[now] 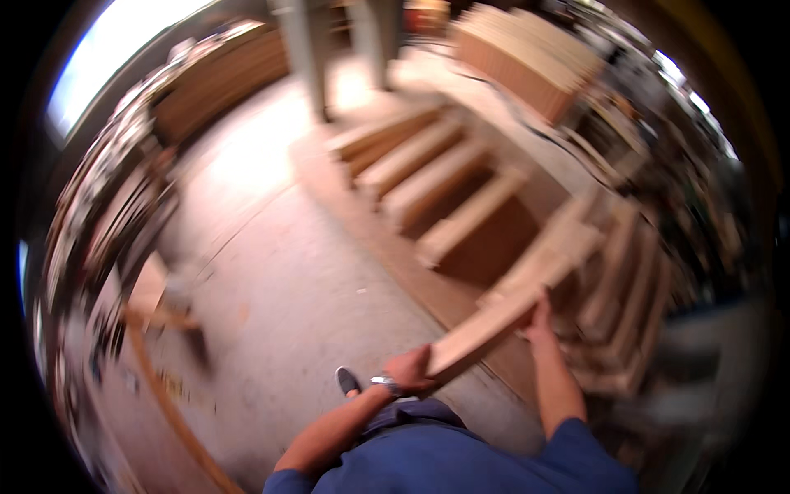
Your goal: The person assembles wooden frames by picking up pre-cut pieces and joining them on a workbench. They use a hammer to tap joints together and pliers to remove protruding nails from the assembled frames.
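A thick pale wooden beam (485, 331) slants away from my body toward the right, held in both hands. My left hand (410, 368), with a watch on its wrist, is closed round the near end. Further along, my right hand (539, 317) grips the beam's right side; its fingers are partly hidden. The beam's far end blurs into other timber, so I cannot tell whether it touches there. Ahead, several similar beams (440, 183) lie side by side across a brown board (370, 222) on the floor. Right of my right hand stands a pile of stacked timbers (613, 305).
Two grey uprights (306, 53) stand beyond the board; motion blur hides what they are. A stack of planks (527, 62) sits at the far right, another long stack (218, 86) at the far left. Cluttered timber lines the left side, near a wooden frame edge (164, 395).
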The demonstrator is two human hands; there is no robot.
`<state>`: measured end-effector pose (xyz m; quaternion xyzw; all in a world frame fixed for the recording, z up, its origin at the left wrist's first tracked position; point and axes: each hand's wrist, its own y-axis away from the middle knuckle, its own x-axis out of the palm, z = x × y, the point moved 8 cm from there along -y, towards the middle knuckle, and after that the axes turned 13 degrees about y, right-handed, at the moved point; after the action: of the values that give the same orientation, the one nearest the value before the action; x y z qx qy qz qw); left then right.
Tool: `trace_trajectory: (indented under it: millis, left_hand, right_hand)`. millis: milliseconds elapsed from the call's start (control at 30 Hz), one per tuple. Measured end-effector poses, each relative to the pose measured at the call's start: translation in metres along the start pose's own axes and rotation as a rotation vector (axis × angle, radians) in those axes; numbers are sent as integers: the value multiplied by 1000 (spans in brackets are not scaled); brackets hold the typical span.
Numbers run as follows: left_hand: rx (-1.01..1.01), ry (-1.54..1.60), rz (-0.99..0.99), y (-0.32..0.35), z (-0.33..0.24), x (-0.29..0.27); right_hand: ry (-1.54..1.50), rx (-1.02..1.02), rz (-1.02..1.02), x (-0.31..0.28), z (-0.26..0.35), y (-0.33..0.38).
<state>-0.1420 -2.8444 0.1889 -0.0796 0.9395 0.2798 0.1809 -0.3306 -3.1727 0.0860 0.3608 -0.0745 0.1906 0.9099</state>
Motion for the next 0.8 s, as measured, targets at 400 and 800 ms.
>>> trace_trajectory:
  millis: [400, 800]
  left_hand:
    - [58, 127, -396, 96, 136, 29]
    - [-555, 263, -1242, 517, 343, 89]
  right_hand:
    - [304, 123, 233, 100, -48, 34]
    - [713, 542, 985, 468, -428, 301]
